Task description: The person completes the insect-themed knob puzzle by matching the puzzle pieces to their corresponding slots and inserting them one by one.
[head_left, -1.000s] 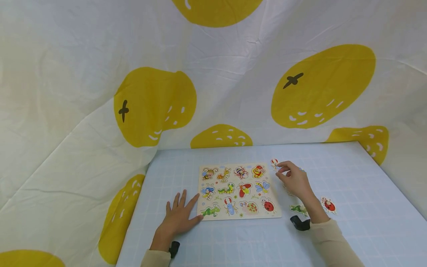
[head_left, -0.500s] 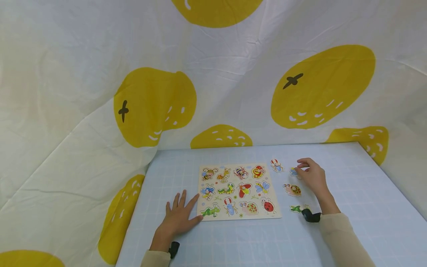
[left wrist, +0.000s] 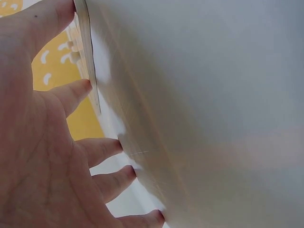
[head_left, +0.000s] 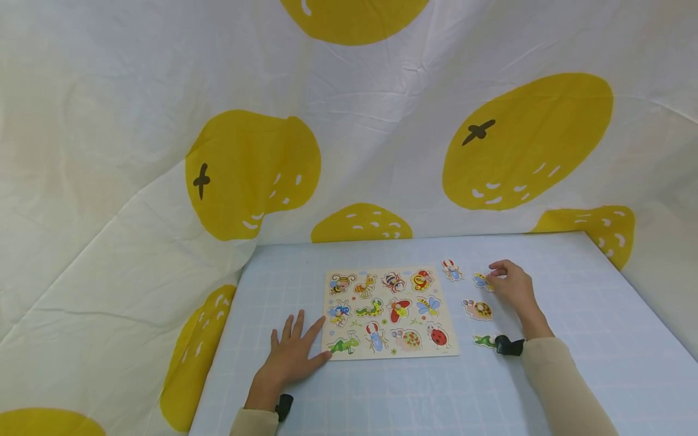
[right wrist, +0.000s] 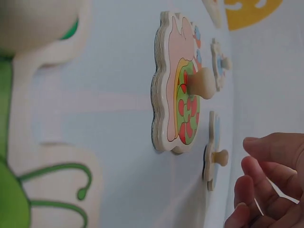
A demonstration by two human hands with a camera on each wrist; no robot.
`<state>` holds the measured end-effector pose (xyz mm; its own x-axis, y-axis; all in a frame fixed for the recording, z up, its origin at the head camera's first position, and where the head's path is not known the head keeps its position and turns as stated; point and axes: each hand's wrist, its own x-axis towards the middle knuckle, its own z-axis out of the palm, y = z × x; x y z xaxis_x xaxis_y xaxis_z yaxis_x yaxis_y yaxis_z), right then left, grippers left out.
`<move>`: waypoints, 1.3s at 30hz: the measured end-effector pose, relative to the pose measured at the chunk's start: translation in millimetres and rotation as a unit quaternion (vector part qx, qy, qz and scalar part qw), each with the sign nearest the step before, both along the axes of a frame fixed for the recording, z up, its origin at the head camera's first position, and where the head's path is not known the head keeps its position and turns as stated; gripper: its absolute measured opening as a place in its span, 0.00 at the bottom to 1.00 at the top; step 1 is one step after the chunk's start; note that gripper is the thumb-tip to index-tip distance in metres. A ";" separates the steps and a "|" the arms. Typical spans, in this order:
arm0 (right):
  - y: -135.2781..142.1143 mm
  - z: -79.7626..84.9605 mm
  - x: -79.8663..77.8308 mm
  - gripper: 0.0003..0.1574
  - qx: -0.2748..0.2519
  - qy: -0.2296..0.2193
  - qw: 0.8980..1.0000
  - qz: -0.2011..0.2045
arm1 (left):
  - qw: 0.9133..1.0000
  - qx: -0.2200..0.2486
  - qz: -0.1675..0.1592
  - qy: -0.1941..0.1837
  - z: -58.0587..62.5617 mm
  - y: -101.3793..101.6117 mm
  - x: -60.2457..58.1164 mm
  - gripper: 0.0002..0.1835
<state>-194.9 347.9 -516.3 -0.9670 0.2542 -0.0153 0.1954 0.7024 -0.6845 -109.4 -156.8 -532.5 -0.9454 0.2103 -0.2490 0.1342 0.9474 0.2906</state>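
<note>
A wooden insect puzzle board (head_left: pixel 412 323) lies on the table. My left hand (head_left: pixel 291 354) is spread flat at its left side, with thumb and index finger touching the board's edge. My right hand (head_left: pixel 514 292) hovers beside a blue-winged dragonfly piece (head_left: pixel 481 281); in the right wrist view its loosely bent fingers stand apart from that piece's knob (right wrist: pixel 221 157) and hold nothing. Close by lie a snail piece (head_left: pixel 478 310), a stag beetle piece (head_left: pixel 452 270) and a green grasshopper piece (head_left: pixel 483 341), partly covered by the wrist camera.
Light blue checked cloth covers the table (head_left: pixel 392 399). Behind it hangs a white curtain (head_left: pixel 382 157) with yellow fruit prints. Black wrist cameras sit under both wrists. Several insect pictures, some with knobs, fill the board.
My right hand has moved right, from beside the stag beetle piece to the dragonfly piece, uncovering the snail piece. My forearm now hides the ladybug piece. The left hand stays put.
</note>
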 end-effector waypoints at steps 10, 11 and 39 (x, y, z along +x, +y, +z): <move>1.2 -5.1 -3.3 0.22 -0.005 -0.043 0.999 -0.020 | 1.000 0.009 -0.010 0.012 3.4 -0.2 2.0 0.42; 1.5 -5.6 -3.5 0.22 -0.004 -0.044 0.999 -0.020 | 1.000 0.008 -0.010 0.012 3.7 -0.2 2.1 0.42; 4.0 -10.8 -4.6 0.24 0.012 -0.039 0.999 0.005 | 1.000 -0.005 -0.008 0.011 -1.4 -1.6 0.4 0.43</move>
